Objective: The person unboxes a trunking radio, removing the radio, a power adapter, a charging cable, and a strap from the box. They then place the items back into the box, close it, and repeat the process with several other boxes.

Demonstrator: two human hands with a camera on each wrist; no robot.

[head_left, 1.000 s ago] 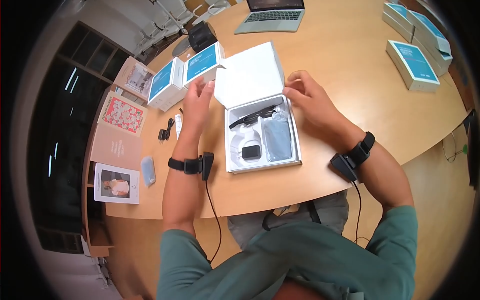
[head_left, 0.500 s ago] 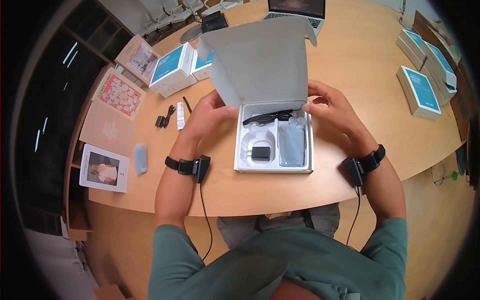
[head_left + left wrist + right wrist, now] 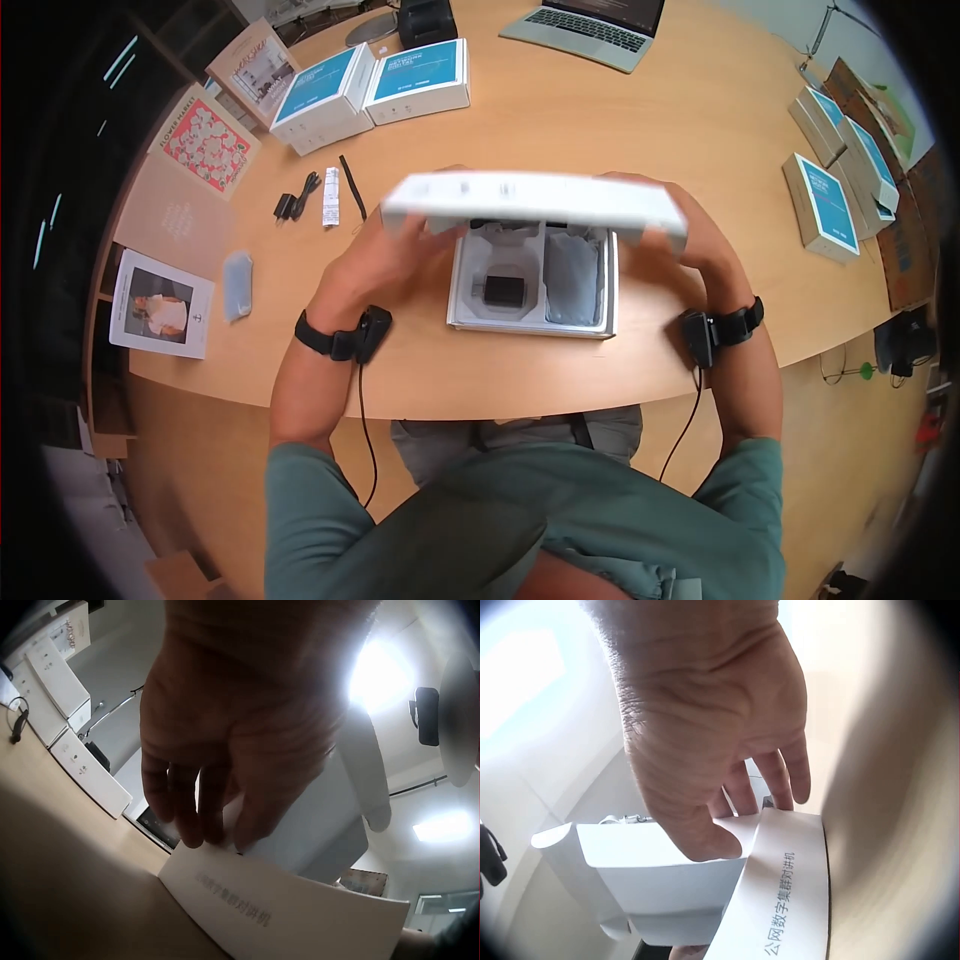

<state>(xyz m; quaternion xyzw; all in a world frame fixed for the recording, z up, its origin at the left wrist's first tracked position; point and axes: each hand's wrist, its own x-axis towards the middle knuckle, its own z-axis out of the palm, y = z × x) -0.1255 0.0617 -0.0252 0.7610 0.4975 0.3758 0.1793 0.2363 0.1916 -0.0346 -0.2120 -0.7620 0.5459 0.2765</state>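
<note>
A white cardboard box [image 3: 532,329] lies on the table with its lid [image 3: 540,198] tilted forward over its back part. My left hand [image 3: 375,255] holds the lid's left side and my right hand [image 3: 705,240] its right side, thumbs below the edge and fingers partly hidden behind it. In the box's white insert sit a black power adapter [image 3: 505,291] and a device in a clear bag [image 3: 573,280]. Printed characters mark the box's side wall [image 3: 786,892] in the right wrist view, close under the thumb.
Teal-and-white boxes [image 3: 418,85] stand at the back left, and several more [image 3: 825,205] at the right. A laptop [image 3: 590,30] is at the back. Along the left lie a cable with plug [image 3: 297,197], a white paper strip [image 3: 331,197], a black strap [image 3: 352,187], a bagged item [image 3: 238,286] and books [image 3: 160,303].
The lid has swung from standing open behind the box to tilting forward over it, both hands moving with it. The black cable in the box is now mostly covered.
</note>
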